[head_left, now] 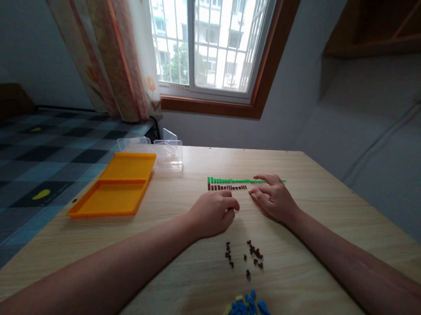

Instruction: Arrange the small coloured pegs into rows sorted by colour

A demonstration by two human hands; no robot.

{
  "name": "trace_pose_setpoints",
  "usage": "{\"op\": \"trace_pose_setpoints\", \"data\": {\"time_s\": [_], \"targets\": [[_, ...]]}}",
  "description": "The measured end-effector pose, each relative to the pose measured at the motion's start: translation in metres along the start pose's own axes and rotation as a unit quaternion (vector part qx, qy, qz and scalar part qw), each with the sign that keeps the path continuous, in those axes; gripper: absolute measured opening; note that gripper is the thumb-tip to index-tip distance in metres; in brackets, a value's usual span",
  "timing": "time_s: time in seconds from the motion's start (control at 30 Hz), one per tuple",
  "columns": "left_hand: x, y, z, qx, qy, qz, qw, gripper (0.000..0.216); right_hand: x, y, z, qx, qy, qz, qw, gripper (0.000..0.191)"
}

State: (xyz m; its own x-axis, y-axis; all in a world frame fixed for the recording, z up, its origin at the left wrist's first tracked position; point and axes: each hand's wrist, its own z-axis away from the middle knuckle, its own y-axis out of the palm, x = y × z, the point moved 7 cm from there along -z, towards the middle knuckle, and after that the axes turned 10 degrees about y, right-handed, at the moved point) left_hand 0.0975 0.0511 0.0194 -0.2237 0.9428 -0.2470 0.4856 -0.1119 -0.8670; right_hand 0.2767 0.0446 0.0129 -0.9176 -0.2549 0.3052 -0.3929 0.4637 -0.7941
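Observation:
My right hand (274, 199) rests low over the table, its thumb and index finger at a tiny brown brick (249, 193) by the right end of a row of brown bricks (229, 187). Its other fingers reach over a longer row of green bricks (229, 180) just behind. Left of it, my left hand (215, 213) is curled closed in front of the brown row; whether anything is inside its fingers is hidden. Between my forearms lie several loose brown bricks (254, 251). A pile of blue and pale yellow bricks (245, 311) sits at the near edge of view.
An orange case (109, 200) lies opened flat at the table's left side. Behind it stand clear plastic boxes (168, 162) with raised lids. A bed with a checked cover (54, 147) adjoins the table on the left; a barred window (218, 44) is beyond.

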Motion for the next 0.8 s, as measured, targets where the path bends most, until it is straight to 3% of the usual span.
{"op": "trace_pose_setpoints", "data": {"time_s": [0.47, 0.8], "targets": [[0.0, 0.001, 0.0, -0.003, -0.003, 0.002, 1.0, 0.025, -0.012, 0.013, -0.008, 0.009, 0.038, 0.002, 0.999, 0.037], [-0.001, 0.0, 0.0, 0.001, -0.004, -0.002, 1.0, 0.025, -0.011, 0.008, -0.007, -0.013, 0.056, 0.025, 0.998, 0.033]]}}
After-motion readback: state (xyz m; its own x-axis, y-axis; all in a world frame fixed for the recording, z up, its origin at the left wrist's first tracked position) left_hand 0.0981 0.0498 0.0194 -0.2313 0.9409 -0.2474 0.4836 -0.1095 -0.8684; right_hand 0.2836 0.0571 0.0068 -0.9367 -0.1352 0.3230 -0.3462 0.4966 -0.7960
